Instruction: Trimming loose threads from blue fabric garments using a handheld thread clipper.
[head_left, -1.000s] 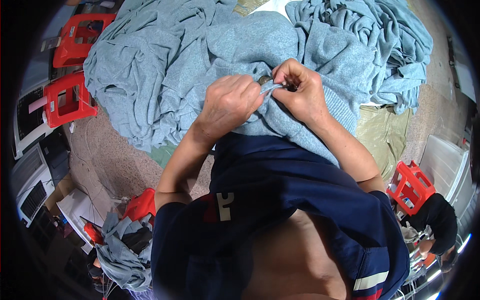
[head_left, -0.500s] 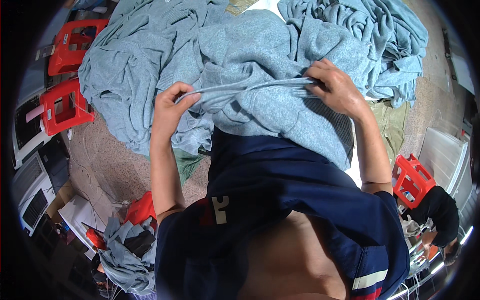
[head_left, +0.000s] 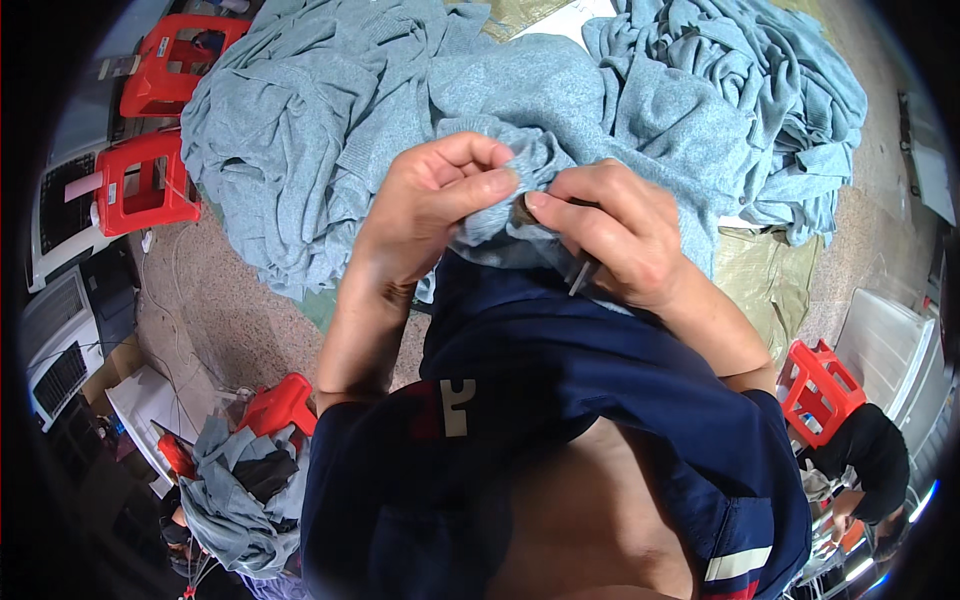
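My left hand (head_left: 425, 215) pinches a bunched edge of a grey-blue knit garment (head_left: 610, 110) between thumb and fingers. My right hand (head_left: 615, 235) meets it fingertip to fingertip and pinches the same edge. A small dark tool (head_left: 580, 272) sticks out under the right hand's fingers; its kind is unclear. The garment hangs down over my dark blue top (head_left: 560, 400), and the part under my hands is hidden.
A large heap of similar grey-blue knitwear (head_left: 300, 120) lies ahead on the speckled floor (head_left: 230, 320). Red plastic stools (head_left: 145, 180) stand at the left, another (head_left: 820, 390) at the right by a person in black (head_left: 870, 460). A smaller grey clothes pile (head_left: 235, 500) lies lower left.
Half a second ago my hands were spread wide, stretching the garment's edge. Now they have come together at the middle and pinch one spot of it.
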